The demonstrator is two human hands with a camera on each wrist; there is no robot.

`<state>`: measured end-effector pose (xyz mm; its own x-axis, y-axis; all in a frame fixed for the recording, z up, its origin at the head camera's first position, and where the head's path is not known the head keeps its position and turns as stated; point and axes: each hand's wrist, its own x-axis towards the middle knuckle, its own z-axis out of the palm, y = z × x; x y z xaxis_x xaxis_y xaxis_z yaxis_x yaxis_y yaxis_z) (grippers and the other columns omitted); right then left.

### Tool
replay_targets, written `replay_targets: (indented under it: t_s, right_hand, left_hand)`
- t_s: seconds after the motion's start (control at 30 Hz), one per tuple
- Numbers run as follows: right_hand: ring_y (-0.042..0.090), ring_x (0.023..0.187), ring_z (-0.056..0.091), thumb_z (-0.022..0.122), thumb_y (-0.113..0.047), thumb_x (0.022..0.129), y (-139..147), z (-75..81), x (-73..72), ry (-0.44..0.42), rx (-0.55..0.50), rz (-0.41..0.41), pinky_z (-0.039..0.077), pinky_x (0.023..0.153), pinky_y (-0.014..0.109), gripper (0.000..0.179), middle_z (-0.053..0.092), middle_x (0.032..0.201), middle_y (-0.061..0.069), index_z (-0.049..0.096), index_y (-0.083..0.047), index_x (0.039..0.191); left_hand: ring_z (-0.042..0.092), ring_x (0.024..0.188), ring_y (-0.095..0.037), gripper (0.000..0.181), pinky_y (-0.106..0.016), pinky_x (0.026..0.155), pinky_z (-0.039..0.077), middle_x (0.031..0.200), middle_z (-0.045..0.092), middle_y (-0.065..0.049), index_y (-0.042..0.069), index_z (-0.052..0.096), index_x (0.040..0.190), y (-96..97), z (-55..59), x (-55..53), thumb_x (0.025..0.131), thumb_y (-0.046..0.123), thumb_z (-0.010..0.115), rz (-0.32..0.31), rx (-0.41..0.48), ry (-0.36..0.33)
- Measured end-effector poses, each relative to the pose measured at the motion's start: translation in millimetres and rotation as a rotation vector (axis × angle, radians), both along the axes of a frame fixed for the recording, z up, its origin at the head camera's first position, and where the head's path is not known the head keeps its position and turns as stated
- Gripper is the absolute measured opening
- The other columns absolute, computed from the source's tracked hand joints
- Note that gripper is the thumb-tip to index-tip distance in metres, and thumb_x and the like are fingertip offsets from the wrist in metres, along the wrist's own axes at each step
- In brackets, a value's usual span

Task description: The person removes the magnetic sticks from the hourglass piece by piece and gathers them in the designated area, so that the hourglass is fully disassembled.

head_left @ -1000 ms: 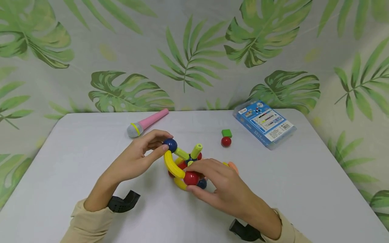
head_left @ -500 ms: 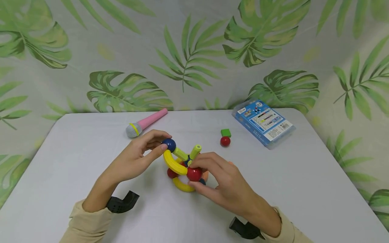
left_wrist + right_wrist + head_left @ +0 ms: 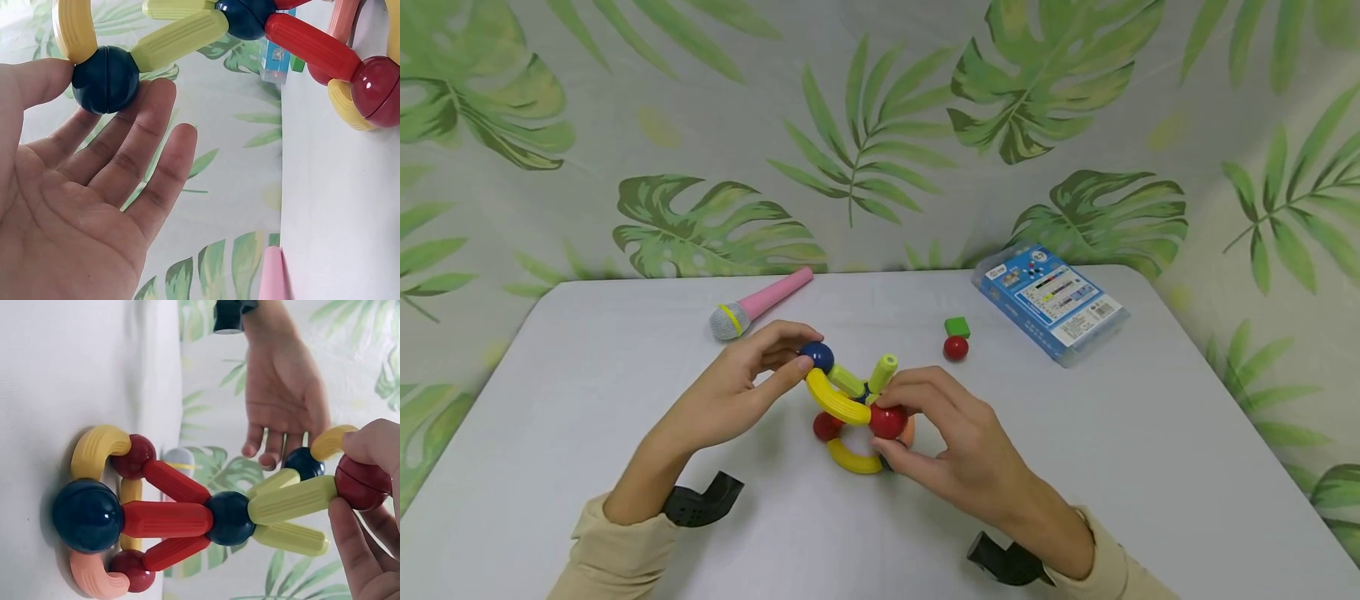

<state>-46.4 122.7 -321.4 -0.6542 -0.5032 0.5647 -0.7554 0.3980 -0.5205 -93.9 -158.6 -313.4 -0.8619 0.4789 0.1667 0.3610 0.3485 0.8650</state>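
My left hand [image 3: 737,392] pinches a blue ball [image 3: 106,80] between thumb and fingers. My right hand [image 3: 958,442] pinches a red ball [image 3: 362,481]. A yellow curved rod [image 3: 837,402] joins these two balls. From a central blue ball [image 3: 230,517], light green rods [image 3: 294,500] spread upward: one reaches the left-hand ball, one meets the red ball in the right wrist view, and another has a bare end. Below it, red rods [image 3: 169,519] run down to a base ring of balls and curved rods, including a lower blue ball [image 3: 87,515] and a salmon curved rod [image 3: 94,574].
A pink toy microphone [image 3: 763,302] lies at the back left of the white table [image 3: 625,350]. Farther right are a green block [image 3: 957,327] and a loose red ball [image 3: 956,348]. A blue clear-cased box [image 3: 1051,302] rests at the back right.
My right hand has moved a little right and up with the red ball, and the yellow curved rod has swung along. My left hand stays at the blue ball.
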Motion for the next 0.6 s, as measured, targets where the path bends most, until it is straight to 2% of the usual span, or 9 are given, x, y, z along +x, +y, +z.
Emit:
replay_targets:
  t_s: [0.27, 0.6]
  right_hand:
    - [0.019, 0.109, 0.066, 0.09, -0.006, 0.078, 0.8, -0.5, -0.5, -0.008, -0.012, -0.063, 0.06, 0.09, 0.028, 0.047, 0.062, 0.12, 0.006, 0.067, -0.01, 0.119]
    - [0.019, 0.108, 0.063, 0.09, -0.002, 0.078, 1.6, 2.5, 0.8, -0.021, -0.059, -0.084, 0.06, 0.085, 0.024, 0.048, 0.058, 0.119, 0.007, 0.066, -0.009, 0.118]
  left_hand:
    - [0.069, 0.11, -0.01, 0.03, -0.027, 0.097, 0.056, 0.123, 0.066, 0.002, 0.015, 0.058, 0.134, 0.2, -0.9, -0.4, 0.106, 0.022, 0.061, -0.012, 0.014, -0.006]
    - [0.069, 0.108, -0.01, 0.028, -0.028, 0.097, 0.055, 0.122, 0.067, 0.004, 0.018, 0.058, 0.134, 2.3, -1.1, 0.8, 0.106, 0.023, 0.061, -0.018, 0.009, -0.015]
